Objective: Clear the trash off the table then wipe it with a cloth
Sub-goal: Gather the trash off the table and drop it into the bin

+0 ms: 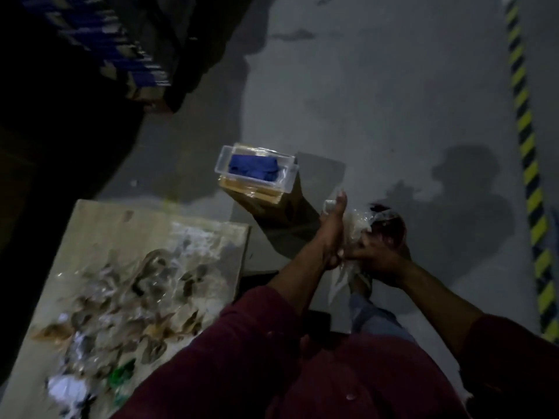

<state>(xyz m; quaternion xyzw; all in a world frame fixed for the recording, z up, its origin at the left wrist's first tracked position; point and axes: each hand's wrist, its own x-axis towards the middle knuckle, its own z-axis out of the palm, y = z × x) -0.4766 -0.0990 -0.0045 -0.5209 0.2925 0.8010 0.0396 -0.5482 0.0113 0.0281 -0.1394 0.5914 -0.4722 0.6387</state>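
Head view looks down in a dim room. Both hands are out over the grey floor (378, 86), to the right of the table (99, 225). Between them is a clear plastic bag (355, 225), crinkled and shiny.

The left hand (331, 234) is stretched out long, with its fingers straight and pointing away from the body. It lies flat against the left side of the bag. A small clear bit of plastic sits by its fingertips. The right hand (379, 252) has its fingers curled into the bag and grips it from the right side. The two hands are close together and touch near the bottom of the bag. Both arms wear dark red sleeves (242, 343).

The table is a pale board at the lower left. A big pile of trash (127, 297) is spread on it: brown scraps, white paper bits, clear wrap and one green piece (122, 373). The picture is blurry there, so I cannot tell what each piece is.

Near the far right corner of the table stands a brown box (281, 207). On top of it sits a clear tub (255, 169) with a blue cloth (252, 169) folded inside. The cloth is well apart from the trash pile.

A yellow and black striped line (526, 146) runs down the floor on the right. Dark stacked things fill the upper left corner.
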